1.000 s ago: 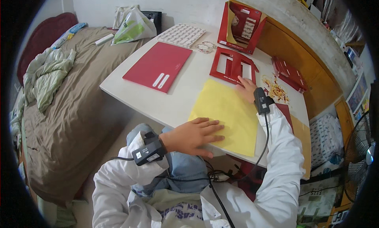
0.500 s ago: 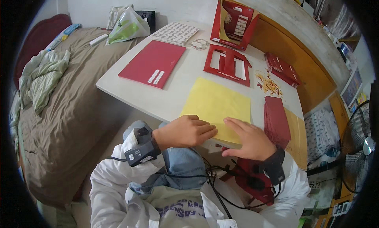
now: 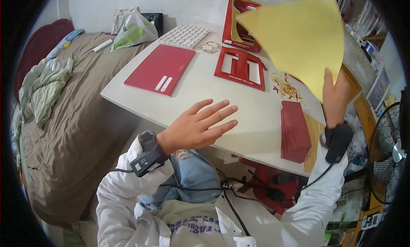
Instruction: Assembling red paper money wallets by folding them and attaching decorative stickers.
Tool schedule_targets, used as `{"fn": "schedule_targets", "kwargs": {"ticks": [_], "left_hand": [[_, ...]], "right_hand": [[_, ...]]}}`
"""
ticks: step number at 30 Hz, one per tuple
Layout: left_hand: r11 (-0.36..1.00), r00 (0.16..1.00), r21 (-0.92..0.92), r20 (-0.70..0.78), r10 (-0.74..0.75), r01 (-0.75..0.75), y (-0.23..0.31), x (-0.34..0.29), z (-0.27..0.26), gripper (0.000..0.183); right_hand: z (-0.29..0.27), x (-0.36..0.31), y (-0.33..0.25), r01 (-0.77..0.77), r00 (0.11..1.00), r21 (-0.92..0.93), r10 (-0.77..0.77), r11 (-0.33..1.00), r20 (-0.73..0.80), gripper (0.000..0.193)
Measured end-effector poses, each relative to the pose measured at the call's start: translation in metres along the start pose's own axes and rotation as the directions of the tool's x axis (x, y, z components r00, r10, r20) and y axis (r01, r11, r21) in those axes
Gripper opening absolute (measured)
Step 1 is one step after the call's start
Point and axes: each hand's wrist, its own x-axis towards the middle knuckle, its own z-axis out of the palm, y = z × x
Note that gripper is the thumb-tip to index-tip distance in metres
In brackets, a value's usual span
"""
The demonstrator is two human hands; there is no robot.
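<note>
Above the table (image 3: 252, 125), curved, plain yellow sheet (image 3: 305, 37) in right grip (image 3: 335, 97), left grip (image 3: 192, 126) splayed

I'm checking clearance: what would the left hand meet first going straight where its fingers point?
Likely the scattered scraps, past bare white table, with the red cardboard frame close to that line. Depth is unclear, so the left hand might pass above them.

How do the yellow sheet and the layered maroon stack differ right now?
The yellow sheet is raised in the right hand, while the maroon stack rests on the white table. The yellow sheet is thin and broad; the maroon stack is thick and narrower. The yellow sheet bends along its edges, whereas the maroon stack lies flat. Both show plain, single-colour faces.
</note>
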Motion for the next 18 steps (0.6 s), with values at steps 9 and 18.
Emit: {"fn": "schedule_targets", "kwargs": {"ticks": [9, 18], "left_hand": [[0.958, 0.939, -0.240, 0.336, -0.068, 0.155, -0.022, -0.005, 0.037, 0.050], [0.921, 0.854, 0.054, 0.357, -0.378, 0.385, -0.080, -0.021, 0.020, 0.046]], "right_hand": [[0.151, 0.100, 0.027, -0.218, 0.974, -0.061, 0.213, 0.974, -0.076, 0.033], [0.276, 0.129, 0.057, -0.470, 0.866, 0.167, 0.489, 0.867, -0.102, 0.031]]}}
